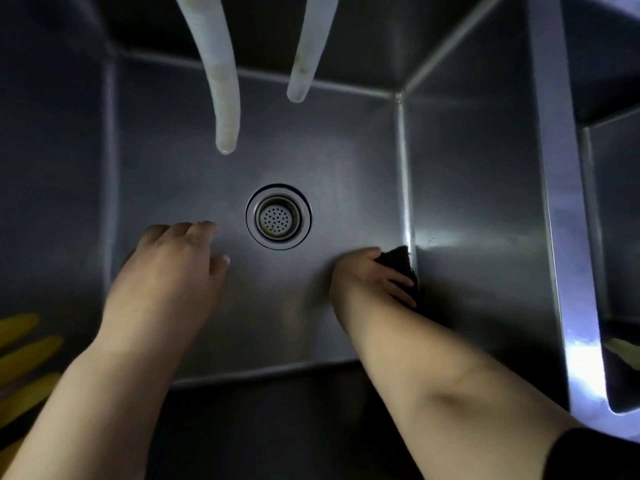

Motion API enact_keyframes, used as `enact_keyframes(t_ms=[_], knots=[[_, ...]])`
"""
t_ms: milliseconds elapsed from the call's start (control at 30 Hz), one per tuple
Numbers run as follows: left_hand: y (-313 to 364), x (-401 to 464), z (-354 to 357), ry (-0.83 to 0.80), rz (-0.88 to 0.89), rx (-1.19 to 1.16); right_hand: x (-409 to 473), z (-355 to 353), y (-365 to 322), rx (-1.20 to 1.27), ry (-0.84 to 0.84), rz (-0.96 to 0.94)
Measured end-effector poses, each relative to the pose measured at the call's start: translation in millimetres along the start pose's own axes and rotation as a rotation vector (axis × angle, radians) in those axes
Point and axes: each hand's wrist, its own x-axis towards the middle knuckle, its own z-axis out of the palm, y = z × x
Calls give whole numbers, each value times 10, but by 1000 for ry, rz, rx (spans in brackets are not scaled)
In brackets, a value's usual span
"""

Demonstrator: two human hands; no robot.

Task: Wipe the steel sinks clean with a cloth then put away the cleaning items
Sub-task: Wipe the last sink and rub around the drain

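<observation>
Two hands down in the steel sink [346, 161]. Dark cloth [398, 263] sits at the floor's right edge, against the right wall seam; right hand [372, 277] presses it there, fingers draped over it. Left hand [173, 258] rests w/ relaxed fingers on the floor, left of the drain [278, 216], holding nothing. Two pale hoses [225, 81] hang at the back. Judging by this: mid-wipe, basin floor looks mostly clean; second sink [616, 202] to the right prob. still to do, yellow gloves [24, 362] at left rim not yet put away.
</observation>
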Motion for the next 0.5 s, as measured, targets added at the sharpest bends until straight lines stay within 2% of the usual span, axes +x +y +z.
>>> enact_keyframes(t_ms=[167,300,333,433,500], knots=[[19,-1,35,2,11,14,36,186,-436,45,109,-26],[0,13,83,-30,-5,59,6,315,-541,-6,85,-274],[-17,15,93,-43,-17,69,12,331,-527,-72,75,-408],[-73,24,110,-63,-47,87,159,325,-451,-352,-5,-1060],[-93,32,122,-79,-68,93,266,276,-450,-439,-57,-1390]])
